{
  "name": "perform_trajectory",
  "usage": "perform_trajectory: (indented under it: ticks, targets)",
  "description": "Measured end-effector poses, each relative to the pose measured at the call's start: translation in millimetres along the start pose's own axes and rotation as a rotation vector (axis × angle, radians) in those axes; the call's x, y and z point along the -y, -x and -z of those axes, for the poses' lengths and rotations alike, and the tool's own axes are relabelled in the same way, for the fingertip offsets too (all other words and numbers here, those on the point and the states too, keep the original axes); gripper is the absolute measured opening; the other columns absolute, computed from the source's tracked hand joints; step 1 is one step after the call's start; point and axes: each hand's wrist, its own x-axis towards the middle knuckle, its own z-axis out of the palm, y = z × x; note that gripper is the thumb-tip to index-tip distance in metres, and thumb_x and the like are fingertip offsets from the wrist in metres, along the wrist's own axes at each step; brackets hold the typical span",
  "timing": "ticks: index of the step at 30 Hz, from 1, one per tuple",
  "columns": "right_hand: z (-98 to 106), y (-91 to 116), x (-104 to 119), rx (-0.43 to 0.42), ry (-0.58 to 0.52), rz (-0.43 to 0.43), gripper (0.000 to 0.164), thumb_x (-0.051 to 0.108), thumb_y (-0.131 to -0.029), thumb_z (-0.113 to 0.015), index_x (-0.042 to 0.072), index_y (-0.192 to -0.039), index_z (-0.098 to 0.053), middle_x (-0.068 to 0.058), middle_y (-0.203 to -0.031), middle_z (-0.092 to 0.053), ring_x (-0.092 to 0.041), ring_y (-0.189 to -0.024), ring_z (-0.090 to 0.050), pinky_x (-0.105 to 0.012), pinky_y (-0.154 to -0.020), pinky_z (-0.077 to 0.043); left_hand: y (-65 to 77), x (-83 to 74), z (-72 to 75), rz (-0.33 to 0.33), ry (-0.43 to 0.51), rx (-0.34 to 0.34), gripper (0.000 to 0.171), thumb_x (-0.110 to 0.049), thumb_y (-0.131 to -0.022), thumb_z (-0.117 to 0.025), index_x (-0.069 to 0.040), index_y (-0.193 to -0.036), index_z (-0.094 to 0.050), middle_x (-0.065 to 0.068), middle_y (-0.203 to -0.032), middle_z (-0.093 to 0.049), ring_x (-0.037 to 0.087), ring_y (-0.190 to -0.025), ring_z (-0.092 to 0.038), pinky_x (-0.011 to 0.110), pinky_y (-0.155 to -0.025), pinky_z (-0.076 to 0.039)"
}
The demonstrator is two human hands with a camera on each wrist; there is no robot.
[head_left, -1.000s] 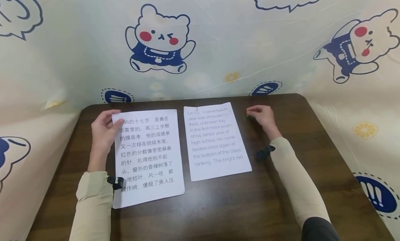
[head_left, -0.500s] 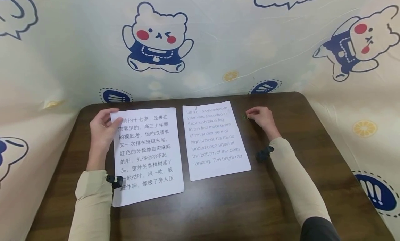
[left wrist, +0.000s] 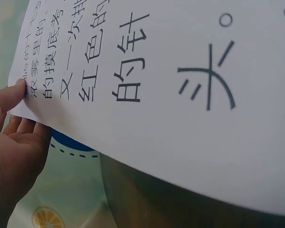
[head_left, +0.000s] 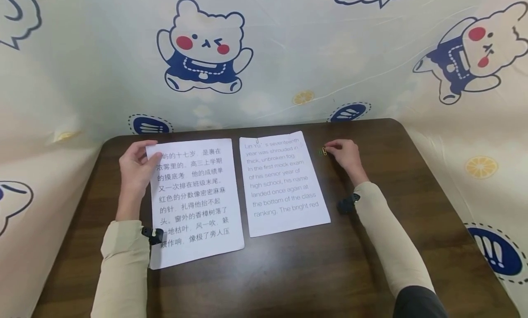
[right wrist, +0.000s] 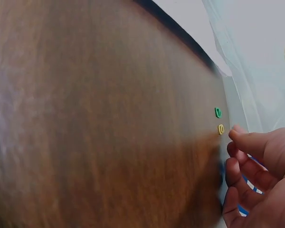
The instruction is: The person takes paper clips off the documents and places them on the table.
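At the left, my left hand point(head_left: 135, 167) pinches the upper left corner of a white paper point(head_left: 195, 203) printed with Chinese text. In the left wrist view the thumb point(left wrist: 12, 97) lies on the printed face and the fingers are behind the paper. My right hand point(head_left: 346, 157) is near the table's far right. Just off its fingertips lies a yellow paper clip point(right wrist: 221, 129), with a green paper clip point(right wrist: 218, 112) beside it. The right wrist view shows a small gap between fingertips and yellow clip, and nothing held.
A smaller paper point(head_left: 284, 185) with English text lies between the hands, with a paper clip point(head_left: 257, 141) on its top edge. The brown wooden table point(head_left: 288, 272) ends at a printed cloth backdrop point(head_left: 280, 47).
The yellow clip has come down from my right fingertips to lie beside the green clip, and the fingers have let it go. My left hand keeps its grip on the Chinese-text paper.
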Motion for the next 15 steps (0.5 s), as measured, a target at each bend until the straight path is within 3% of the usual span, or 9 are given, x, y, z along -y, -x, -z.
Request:
perform_trajectory:
  ticks: [15]
  targets:
    - [0, 3, -6, -0.053, -0.046, 0.027, 0.029, 0.023, -0.103, -0.058, 0.006, -0.123, -0.068, -0.017, -0.129, -0.066, -0.033, -0.116, -0.058, -0.050, -0.107, -0.049, -17.9, -9.0, -6.4, 0.001, -0.093, 0.028, 0.044, -0.030, -0.099, -0.061, -0.030, -0.142, -0.054, -0.002, -0.155, -0.049, 0.016, -0.114, -0.062, 0.015, -0.090, -0.053]
